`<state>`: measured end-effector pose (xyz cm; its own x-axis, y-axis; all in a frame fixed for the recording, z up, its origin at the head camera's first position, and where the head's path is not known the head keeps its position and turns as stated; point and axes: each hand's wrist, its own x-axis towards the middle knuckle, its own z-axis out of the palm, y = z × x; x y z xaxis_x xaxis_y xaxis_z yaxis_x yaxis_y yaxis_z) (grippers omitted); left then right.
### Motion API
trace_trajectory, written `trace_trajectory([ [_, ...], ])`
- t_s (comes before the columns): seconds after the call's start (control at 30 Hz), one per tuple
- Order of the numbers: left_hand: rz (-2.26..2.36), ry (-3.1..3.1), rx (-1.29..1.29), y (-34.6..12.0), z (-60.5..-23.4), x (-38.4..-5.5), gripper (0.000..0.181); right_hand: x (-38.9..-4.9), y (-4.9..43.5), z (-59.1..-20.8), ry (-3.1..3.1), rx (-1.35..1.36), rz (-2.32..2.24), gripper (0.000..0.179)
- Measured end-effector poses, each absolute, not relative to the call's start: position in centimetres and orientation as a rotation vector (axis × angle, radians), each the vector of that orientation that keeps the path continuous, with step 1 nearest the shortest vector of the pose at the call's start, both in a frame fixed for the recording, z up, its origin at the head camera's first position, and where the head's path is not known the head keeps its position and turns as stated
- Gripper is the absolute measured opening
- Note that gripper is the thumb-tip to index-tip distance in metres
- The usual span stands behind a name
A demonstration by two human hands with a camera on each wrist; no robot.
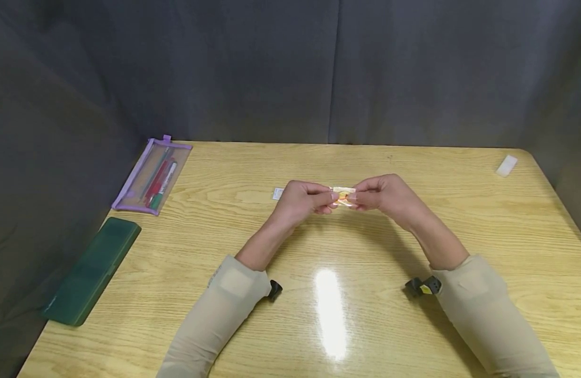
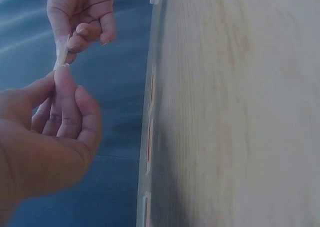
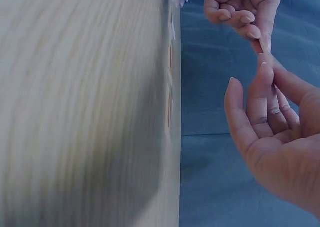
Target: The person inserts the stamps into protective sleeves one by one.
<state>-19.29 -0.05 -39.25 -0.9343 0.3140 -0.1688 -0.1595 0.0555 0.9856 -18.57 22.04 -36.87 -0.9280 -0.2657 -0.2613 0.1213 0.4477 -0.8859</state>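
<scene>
A small shiny yellow and orange packet (image 1: 343, 192) is stretched between both hands above the middle of the table. My left hand (image 1: 297, 202) pinches its left end between thumb and fingers, and my right hand (image 1: 393, 199) pinches the right end. Seen from the left wrist, the packet (image 2: 62, 51) is thin and nearly edge-on. Just behind the left hand, a small white flat piece (image 1: 278, 193) lies on the table, partly covered by that hand. Both wrist views show several thin flat pieces (image 2: 150, 144) lying near the table's far edge.
On the left of the wooden table (image 1: 252, 336) lie a purple-edged mesh pouch (image 1: 134, 197) with pens inside and a dark green case (image 1: 94, 270). A white block (image 1: 507, 165) sits at the far right corner. Dark curtains (image 1: 252, 73) enclose the table.
</scene>
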Motion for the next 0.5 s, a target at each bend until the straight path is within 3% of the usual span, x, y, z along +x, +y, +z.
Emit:
trace_trajectory([
  [0.5,2.011,1.977,0.111,0.90,-39.33,-19.51,0.022,-18.32,23.02,-37.89,2.243,-0.112,-1.766,0.041],
])
